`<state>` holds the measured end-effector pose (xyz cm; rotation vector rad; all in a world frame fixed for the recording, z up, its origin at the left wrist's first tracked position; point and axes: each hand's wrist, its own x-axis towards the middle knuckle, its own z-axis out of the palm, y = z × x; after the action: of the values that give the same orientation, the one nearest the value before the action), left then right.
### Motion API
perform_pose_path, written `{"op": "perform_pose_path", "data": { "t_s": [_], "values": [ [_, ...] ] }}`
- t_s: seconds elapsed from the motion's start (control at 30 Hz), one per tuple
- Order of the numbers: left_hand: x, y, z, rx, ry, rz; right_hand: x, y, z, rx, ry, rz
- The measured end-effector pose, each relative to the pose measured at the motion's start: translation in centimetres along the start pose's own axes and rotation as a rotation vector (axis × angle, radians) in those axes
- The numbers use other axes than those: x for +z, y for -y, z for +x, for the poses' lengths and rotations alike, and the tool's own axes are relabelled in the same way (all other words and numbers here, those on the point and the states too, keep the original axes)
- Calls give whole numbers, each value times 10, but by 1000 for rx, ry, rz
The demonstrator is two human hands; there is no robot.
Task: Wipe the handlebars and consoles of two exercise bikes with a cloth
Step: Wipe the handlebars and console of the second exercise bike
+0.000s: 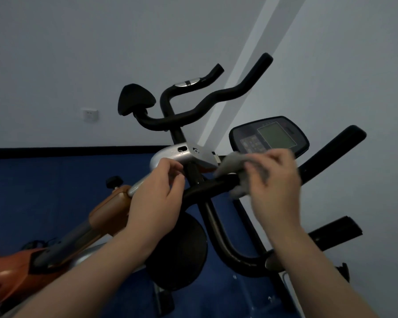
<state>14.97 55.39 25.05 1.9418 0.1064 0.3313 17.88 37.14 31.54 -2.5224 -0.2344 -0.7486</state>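
Observation:
My right hand (274, 182) grips a grey cloth (233, 164) and presses it around the black handlebar (207, 185) of the near bike, just below its console (270, 136) with a grey screen. The hand is blurred. My left hand (157, 191) hovers with curled fingers over the left part of that bar, beside a silver post (136, 188); nothing shows in it. The far bike's black handlebars (216, 99) rise behind, with a silver pulse sensor (187, 83) and a silver housing (177, 154) below.
An orange and silver bike frame (106, 207) runs down to the lower left. A black saddle (136, 98) sits behind it and a round black pad (182, 253) below the bar. Blue floor mats (44, 191) meet a grey wall with a socket (89, 114).

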Motion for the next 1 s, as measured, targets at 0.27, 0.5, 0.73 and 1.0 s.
{"op": "perform_pose_path", "data": {
  "t_s": [0.27, 0.5, 0.73, 1.0],
  "values": [
    [2, 5, 0, -16, -39, -46, 46, 45, -41, -27, 281, 59],
    [-2, -14, 13, 32, 86, -118, -44, -4, 8, 157, -78, -16],
    [34, -58, 53, 119, 234, -189, -29, -14, -6, 224, -34, -516],
    [93, -61, 76, 126, 561, -125, -10, -13, -17, 361, -204, -378]
  ]
}}
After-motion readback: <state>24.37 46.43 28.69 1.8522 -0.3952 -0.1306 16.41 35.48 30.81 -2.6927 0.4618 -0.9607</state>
